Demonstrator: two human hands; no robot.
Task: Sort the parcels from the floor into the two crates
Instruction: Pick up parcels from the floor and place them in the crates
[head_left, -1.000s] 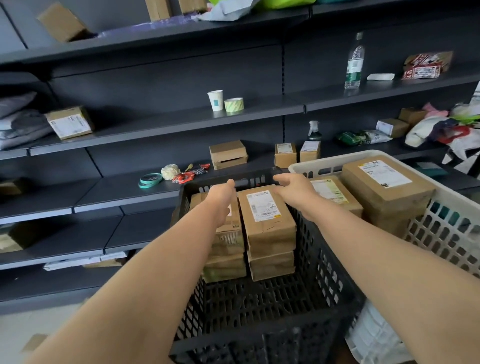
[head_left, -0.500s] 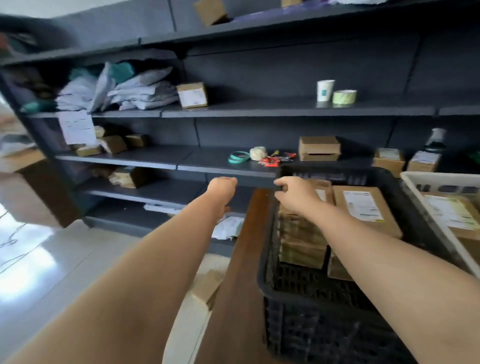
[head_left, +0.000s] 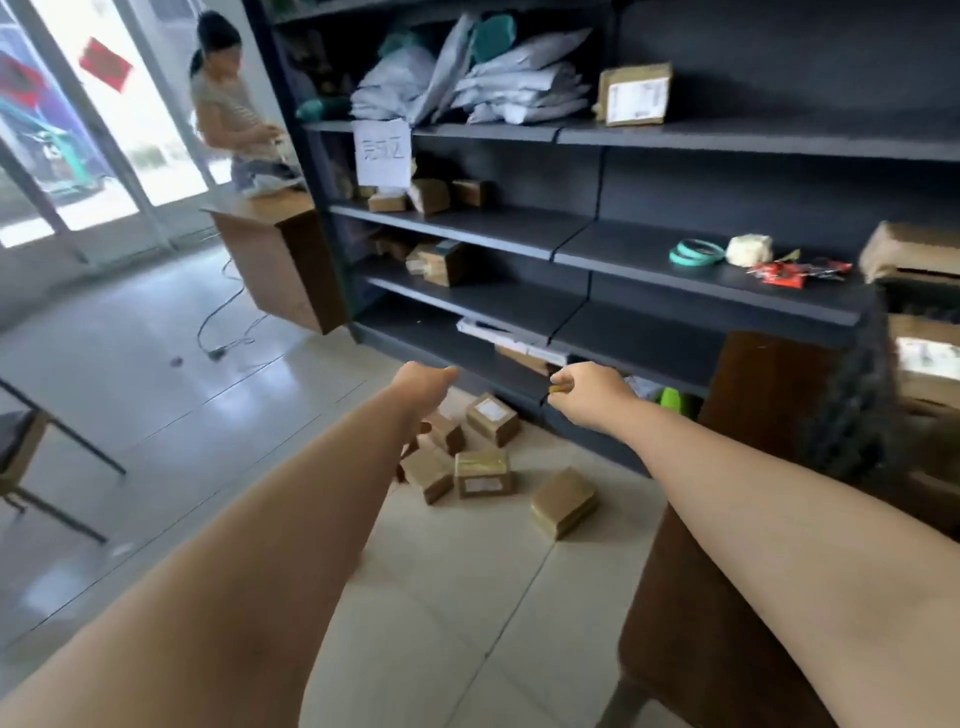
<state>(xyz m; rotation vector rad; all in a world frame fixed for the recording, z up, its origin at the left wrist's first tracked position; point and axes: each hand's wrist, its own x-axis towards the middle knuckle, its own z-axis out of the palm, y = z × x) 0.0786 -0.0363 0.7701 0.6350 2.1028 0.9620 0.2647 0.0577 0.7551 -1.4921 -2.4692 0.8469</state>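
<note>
Brown cardboard parcels (head_left: 480, 470) are lying jumbled on the pale tiled floor (head_left: 457, 597) at the centre of the frame, just before the dark grey metal shelf (head_left: 571, 244). The left hand (head_left: 423, 382) is hovering above them with its fingers hidden, so its grip is unclear. The right hand (head_left: 592, 389) is curling, and I cannot tell whether it is pinching anything. A black plastic crate (head_left: 852, 415) is sitting blurred on the brown wooden bench (head_left: 727, 519) at the right edge. Some parcels are leaning on one another, so a hasty grab is likely risking a knocked pile.

Both hands have left the black crate (head_left: 852, 415), which now sits off to the right of the right hand (head_left: 592, 387). That hand and the left hand (head_left: 423, 382) now reach out over the floor (head_left: 467, 597), with the parcels (head_left: 483, 470) lying just below and between them.
</note>
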